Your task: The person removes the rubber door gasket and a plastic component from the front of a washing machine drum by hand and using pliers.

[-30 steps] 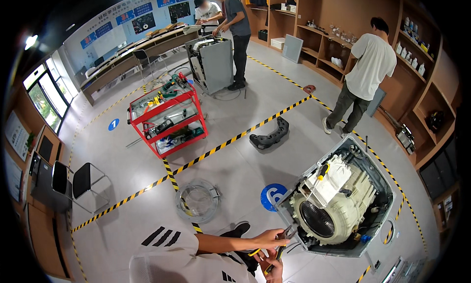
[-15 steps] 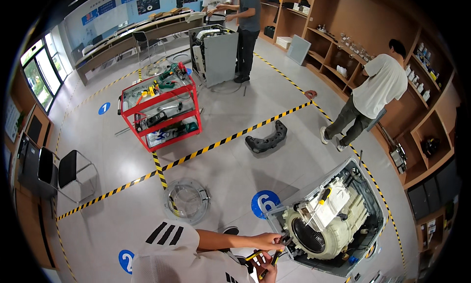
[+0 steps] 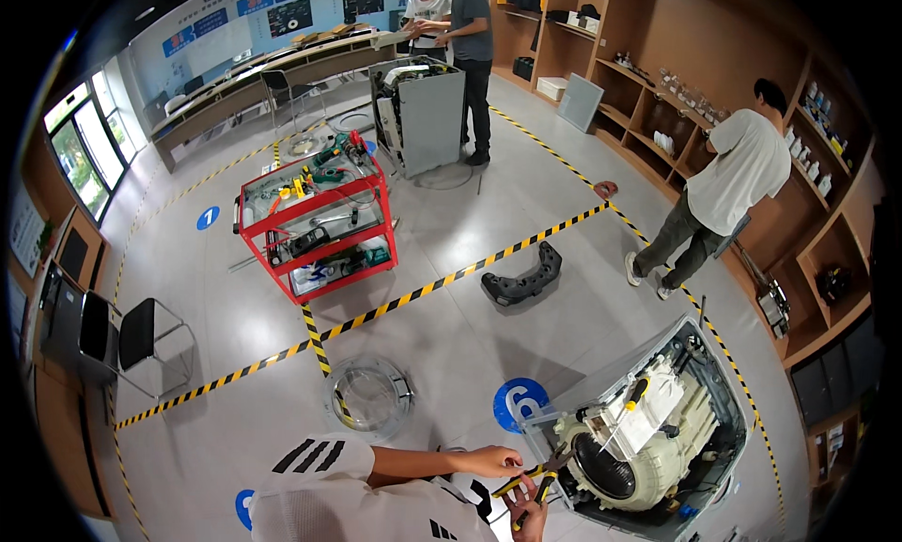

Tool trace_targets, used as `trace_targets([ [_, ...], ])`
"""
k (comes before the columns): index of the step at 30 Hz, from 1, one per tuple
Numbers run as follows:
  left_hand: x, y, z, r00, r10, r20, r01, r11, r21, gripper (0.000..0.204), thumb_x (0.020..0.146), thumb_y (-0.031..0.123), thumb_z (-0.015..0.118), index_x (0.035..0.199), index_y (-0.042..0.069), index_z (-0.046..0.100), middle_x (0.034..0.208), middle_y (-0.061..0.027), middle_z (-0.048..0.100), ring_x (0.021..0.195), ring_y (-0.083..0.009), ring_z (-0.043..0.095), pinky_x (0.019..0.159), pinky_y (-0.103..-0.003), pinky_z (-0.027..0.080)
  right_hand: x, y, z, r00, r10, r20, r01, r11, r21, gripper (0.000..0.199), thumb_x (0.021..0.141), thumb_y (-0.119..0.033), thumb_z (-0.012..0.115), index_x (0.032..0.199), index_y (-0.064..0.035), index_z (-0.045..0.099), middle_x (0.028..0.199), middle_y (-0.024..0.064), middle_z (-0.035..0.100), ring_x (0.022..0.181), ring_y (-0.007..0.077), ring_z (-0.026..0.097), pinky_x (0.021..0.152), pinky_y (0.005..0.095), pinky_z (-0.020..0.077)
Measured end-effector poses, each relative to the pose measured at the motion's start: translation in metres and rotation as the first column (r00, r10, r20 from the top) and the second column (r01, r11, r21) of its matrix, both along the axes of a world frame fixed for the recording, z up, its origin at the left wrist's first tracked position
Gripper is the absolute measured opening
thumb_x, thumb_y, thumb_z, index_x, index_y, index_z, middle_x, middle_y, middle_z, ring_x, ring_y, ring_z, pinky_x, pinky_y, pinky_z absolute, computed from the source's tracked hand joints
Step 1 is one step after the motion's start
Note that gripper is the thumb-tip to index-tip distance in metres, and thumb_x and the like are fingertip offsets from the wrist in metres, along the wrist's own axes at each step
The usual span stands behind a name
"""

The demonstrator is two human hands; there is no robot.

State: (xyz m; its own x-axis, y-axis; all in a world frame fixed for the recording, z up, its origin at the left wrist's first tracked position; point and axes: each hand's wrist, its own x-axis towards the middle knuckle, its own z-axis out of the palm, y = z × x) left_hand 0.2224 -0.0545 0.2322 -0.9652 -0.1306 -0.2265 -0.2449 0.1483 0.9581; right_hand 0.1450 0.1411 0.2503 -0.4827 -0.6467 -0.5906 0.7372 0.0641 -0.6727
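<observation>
A person holds yellow-handled pliers point(image 3: 531, 476) beside an opened washing machine point(image 3: 648, 429) lying on the workshop floor. The left hand point(image 3: 493, 461) is closed around the upper handle; the right hand point(image 3: 526, 518) grips the lower handle from below. The machine's housing is already off, exposing the cream drum tub point(image 3: 620, 462), while a round door glass point(image 3: 368, 394) and a dark curved counterweight point(image 3: 522, 279) lie apart on the floor. Much dismantling appears done; the tub stays in place.
</observation>
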Motion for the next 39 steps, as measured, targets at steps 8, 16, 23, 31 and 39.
trace_targets([
  [8,-0.001,-0.008,0.006,0.993,-0.116,0.035,0.118,0.988,-0.097,0.043,0.088,0.037,0.057,0.109,0.0,0.06,0.096,-0.0165,0.067,0.09,-0.028,0.065,0.077,-0.037,0.05,0.002,0.015,-0.044,1.0,0.002,0.01,-0.002,0.999,0.039,0.052,0.069,-0.001,0.045,0.119,0.0105,0.051,0.12,0.021,0.057,0.062,0.0155,0.058,0.1,0.0392,0.0424],
  [16,-0.016,-0.02,-0.007,0.974,-0.226,0.015,0.225,0.958,-0.176,0.038,0.087,0.035,0.058,0.109,0.003,0.06,0.096,-0.0146,0.066,0.086,-0.0286,0.064,0.075,-0.039,0.05,0.013,0.005,-0.019,0.999,0.025,-0.031,-0.024,0.999,0.044,0.049,0.076,-0.004,0.044,0.124,0.0074,0.05,0.117,0.018,0.06,0.046,0.0104,0.052,0.081,0.0311,0.0525],
  [23,-0.016,-0.014,-0.015,0.971,-0.24,0.015,0.238,0.948,-0.211,0.034,0.086,0.03,0.062,0.106,0.002,0.062,0.095,-0.0165,0.066,0.086,-0.0271,0.065,0.073,-0.036,0.051,0.018,0.0,0.003,0.994,-0.09,-0.057,0.098,0.983,0.158,0.046,0.071,-0.007,0.051,0.115,0.0017,0.06,0.088,0.0021,0.06,0.068,0.0094,0.05,0.065,0.0222,0.0412],
  [31,-0.026,0.0,-0.007,0.915,-0.374,0.152,0.388,0.919,-0.071,0.035,0.087,0.028,0.064,0.11,0.002,0.062,0.095,-0.0121,0.067,0.082,-0.0183,0.064,0.073,-0.03,0.051,0.036,0.024,0.013,0.978,-0.209,-0.017,0.209,0.96,0.185,0.053,0.072,-0.003,0.046,0.124,0.0033,0.049,0.124,0.0091,0.055,0.117,0.0185,0.049,0.099,0.0339,0.0408],
  [39,-0.076,-0.01,0.007,0.943,-0.315,0.111,0.331,0.926,-0.18,0.04,0.086,0.023,0.067,0.119,0.004,0.055,0.102,-0.0101,0.064,0.082,-0.0151,0.059,0.07,-0.029,0.05,0.036,0.029,0.006,0.922,-0.385,0.039,0.374,0.911,0.174,0.05,0.072,0.002,0.044,0.122,0.0048,0.049,0.127,0.0121,0.054,0.121,0.0245,0.048,0.104,0.0401,0.0401],
])
